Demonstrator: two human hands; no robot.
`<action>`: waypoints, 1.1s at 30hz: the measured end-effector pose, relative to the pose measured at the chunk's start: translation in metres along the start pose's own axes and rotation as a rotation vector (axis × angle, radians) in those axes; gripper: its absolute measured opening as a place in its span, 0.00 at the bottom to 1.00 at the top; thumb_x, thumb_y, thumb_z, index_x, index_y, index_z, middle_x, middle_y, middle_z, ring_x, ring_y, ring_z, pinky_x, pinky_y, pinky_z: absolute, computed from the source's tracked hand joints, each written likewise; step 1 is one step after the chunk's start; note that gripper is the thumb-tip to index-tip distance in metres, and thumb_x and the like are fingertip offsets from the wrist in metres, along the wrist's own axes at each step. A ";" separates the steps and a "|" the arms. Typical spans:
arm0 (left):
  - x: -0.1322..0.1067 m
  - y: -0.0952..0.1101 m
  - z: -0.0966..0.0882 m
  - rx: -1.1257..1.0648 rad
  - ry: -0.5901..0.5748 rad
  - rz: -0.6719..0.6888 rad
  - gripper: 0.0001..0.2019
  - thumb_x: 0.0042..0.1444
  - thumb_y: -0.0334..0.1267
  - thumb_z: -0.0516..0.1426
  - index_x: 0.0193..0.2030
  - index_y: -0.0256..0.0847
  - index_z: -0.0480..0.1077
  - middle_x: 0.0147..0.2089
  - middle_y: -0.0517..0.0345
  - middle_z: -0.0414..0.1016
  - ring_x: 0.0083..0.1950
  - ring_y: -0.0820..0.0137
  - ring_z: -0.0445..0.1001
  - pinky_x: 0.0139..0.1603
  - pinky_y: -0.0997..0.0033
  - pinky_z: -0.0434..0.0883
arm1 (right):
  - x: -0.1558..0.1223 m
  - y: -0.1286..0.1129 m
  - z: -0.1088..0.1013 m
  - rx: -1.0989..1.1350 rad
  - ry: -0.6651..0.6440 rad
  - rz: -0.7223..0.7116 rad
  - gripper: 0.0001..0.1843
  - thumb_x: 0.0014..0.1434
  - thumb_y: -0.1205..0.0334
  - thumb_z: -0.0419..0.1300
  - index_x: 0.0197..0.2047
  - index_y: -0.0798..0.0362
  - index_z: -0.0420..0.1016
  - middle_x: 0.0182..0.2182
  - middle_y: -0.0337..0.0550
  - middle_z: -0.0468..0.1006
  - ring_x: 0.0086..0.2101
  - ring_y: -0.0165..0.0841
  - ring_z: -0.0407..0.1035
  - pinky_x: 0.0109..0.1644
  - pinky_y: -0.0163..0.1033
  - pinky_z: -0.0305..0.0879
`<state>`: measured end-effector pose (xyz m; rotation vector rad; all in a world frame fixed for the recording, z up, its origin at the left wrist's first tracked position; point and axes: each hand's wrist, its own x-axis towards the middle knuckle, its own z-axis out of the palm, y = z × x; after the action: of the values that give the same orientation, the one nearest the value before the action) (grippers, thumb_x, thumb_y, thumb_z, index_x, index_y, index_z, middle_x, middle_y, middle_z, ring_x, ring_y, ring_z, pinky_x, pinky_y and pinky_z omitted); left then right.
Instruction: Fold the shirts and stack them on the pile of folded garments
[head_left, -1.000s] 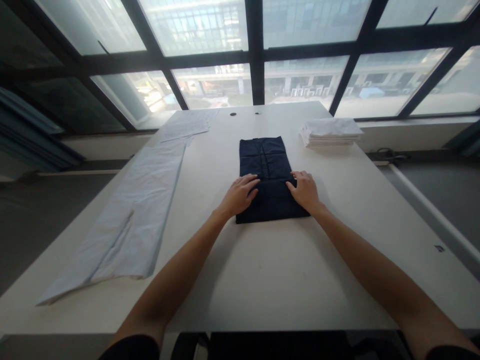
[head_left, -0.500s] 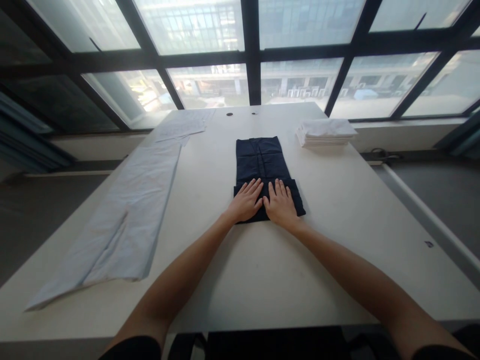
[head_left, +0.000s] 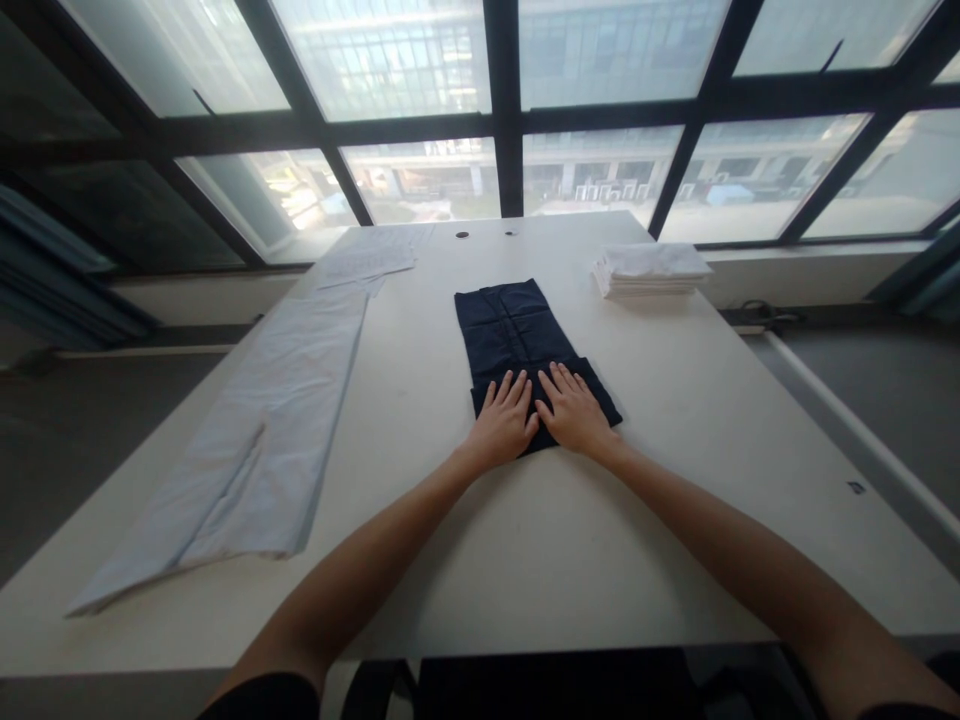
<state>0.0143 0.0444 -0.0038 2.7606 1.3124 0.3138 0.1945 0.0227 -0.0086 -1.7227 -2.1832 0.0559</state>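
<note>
A dark navy cloth garment point(head_left: 504, 318), folded into a long flat shape, lies in front of me in the head view. Its near end is doubled over into a thicker, wider band. My left hand point(head_left: 504, 420) rests flat on the left part of that band, fingers spread. Beside it, my right hand point(head_left: 571, 405) presses flat on the right part, fingers stretched out and thumb toward the left hand. Neither hand grips the fabric. The garment's exact kind cannot be made out.
On the white table point(head_left: 525, 570), a long pale folded cloth point(head_left: 247, 440) lies along the left side. Paper sheets point(head_left: 367, 262) are behind it. A stack of folded white cloths point(head_left: 651, 270) sits at the far right. Windows point(head_left: 420, 180) rise beyond the table.
The navy garment has turned a little, its far end swinging left and its near end shifting right. Both hands have stayed flat on it and moved slightly right.
</note>
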 end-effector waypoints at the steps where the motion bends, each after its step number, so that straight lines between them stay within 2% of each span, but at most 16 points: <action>1: -0.003 0.006 0.000 0.013 -0.012 0.002 0.32 0.71 0.46 0.47 0.77 0.32 0.53 0.80 0.41 0.47 0.81 0.48 0.41 0.78 0.37 0.47 | -0.002 0.003 -0.002 0.009 0.004 -0.016 0.32 0.72 0.54 0.51 0.74 0.60 0.61 0.74 0.59 0.57 0.73 0.47 0.49 0.76 0.54 0.46; 4: -0.012 0.021 -0.001 0.052 -0.059 0.005 0.35 0.70 0.50 0.47 0.78 0.30 0.51 0.81 0.39 0.45 0.82 0.49 0.39 0.77 0.35 0.45 | -0.008 0.010 -0.006 0.024 0.068 -0.030 0.29 0.72 0.56 0.50 0.71 0.58 0.68 0.71 0.57 0.65 0.71 0.45 0.55 0.74 0.52 0.51; 7: -0.018 0.033 -0.006 0.075 -0.087 -0.001 0.38 0.70 0.56 0.47 0.77 0.29 0.52 0.81 0.38 0.45 0.82 0.48 0.39 0.78 0.39 0.45 | -0.013 0.012 -0.009 0.005 0.151 -0.020 0.25 0.71 0.58 0.52 0.65 0.58 0.74 0.63 0.58 0.72 0.64 0.47 0.64 0.70 0.51 0.59; 11: -0.023 0.046 -0.015 0.061 -0.106 0.010 0.43 0.68 0.63 0.47 0.77 0.28 0.54 0.80 0.36 0.47 0.81 0.43 0.41 0.78 0.41 0.48 | -0.017 0.021 -0.013 -0.033 0.174 -0.074 0.24 0.71 0.59 0.52 0.64 0.56 0.76 0.58 0.56 0.76 0.59 0.48 0.67 0.69 0.54 0.59; 14: -0.029 0.056 -0.022 -0.009 -0.124 0.028 0.41 0.69 0.64 0.46 0.76 0.33 0.56 0.79 0.36 0.52 0.80 0.40 0.45 0.75 0.39 0.54 | -0.014 0.045 -0.016 -0.005 0.139 -0.184 0.24 0.72 0.59 0.51 0.65 0.54 0.76 0.59 0.53 0.77 0.59 0.45 0.69 0.69 0.51 0.61; 17: -0.038 0.070 -0.026 -0.110 -0.149 0.096 0.34 0.70 0.61 0.47 0.75 0.44 0.60 0.79 0.41 0.53 0.79 0.37 0.46 0.71 0.35 0.59 | -0.010 0.076 -0.023 0.029 0.069 -0.299 0.24 0.71 0.61 0.50 0.65 0.52 0.75 0.61 0.48 0.77 0.62 0.41 0.68 0.71 0.50 0.58; 20: -0.048 0.084 -0.024 -0.195 -0.121 0.194 0.29 0.70 0.57 0.50 0.73 0.50 0.63 0.79 0.48 0.53 0.80 0.38 0.44 0.71 0.34 0.60 | -0.008 0.092 -0.032 -0.027 0.040 -0.230 0.24 0.71 0.64 0.49 0.65 0.52 0.75 0.64 0.48 0.75 0.66 0.41 0.64 0.73 0.56 0.52; 23: -0.046 0.087 -0.016 -0.241 -0.007 0.229 0.25 0.71 0.47 0.50 0.71 0.44 0.67 0.77 0.51 0.59 0.79 0.50 0.52 0.75 0.47 0.59 | -0.011 0.076 -0.035 -0.126 0.127 0.035 0.25 0.71 0.66 0.46 0.63 0.58 0.76 0.66 0.55 0.73 0.67 0.47 0.61 0.74 0.61 0.47; 25: -0.039 0.082 -0.010 -0.212 0.065 0.194 0.24 0.72 0.40 0.47 0.70 0.39 0.67 0.76 0.49 0.62 0.78 0.58 0.56 0.77 0.54 0.58 | -0.016 0.052 -0.030 -0.132 0.173 0.219 0.27 0.71 0.65 0.45 0.65 0.61 0.73 0.67 0.59 0.70 0.67 0.49 0.60 0.73 0.59 0.49; 26: -0.035 0.077 -0.007 -0.178 0.080 0.167 0.24 0.72 0.38 0.47 0.71 0.36 0.66 0.76 0.47 0.61 0.78 0.59 0.56 0.77 0.54 0.56 | -0.018 0.038 -0.026 -0.115 0.155 0.274 0.28 0.71 0.63 0.45 0.68 0.62 0.70 0.69 0.61 0.67 0.68 0.49 0.59 0.72 0.58 0.51; 30: -0.023 0.059 0.003 -0.035 0.004 0.066 0.30 0.71 0.39 0.47 0.76 0.27 0.54 0.79 0.37 0.50 0.81 0.53 0.46 0.77 0.44 0.53 | -0.020 -0.006 -0.008 -0.078 0.009 0.316 0.33 0.72 0.59 0.46 0.75 0.63 0.57 0.75 0.64 0.51 0.73 0.53 0.47 0.72 0.63 0.49; 33: -0.022 0.055 0.008 -0.005 -0.032 0.036 0.32 0.70 0.40 0.46 0.77 0.25 0.50 0.80 0.35 0.46 0.81 0.51 0.42 0.78 0.44 0.51 | -0.018 -0.015 -0.002 -0.093 0.001 0.340 0.35 0.72 0.56 0.47 0.76 0.65 0.54 0.76 0.67 0.48 0.74 0.54 0.44 0.73 0.64 0.45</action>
<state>0.0438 -0.0072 -0.0066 2.7758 1.2541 0.2728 0.1843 0.0012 -0.0080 -2.1287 -1.8953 0.0400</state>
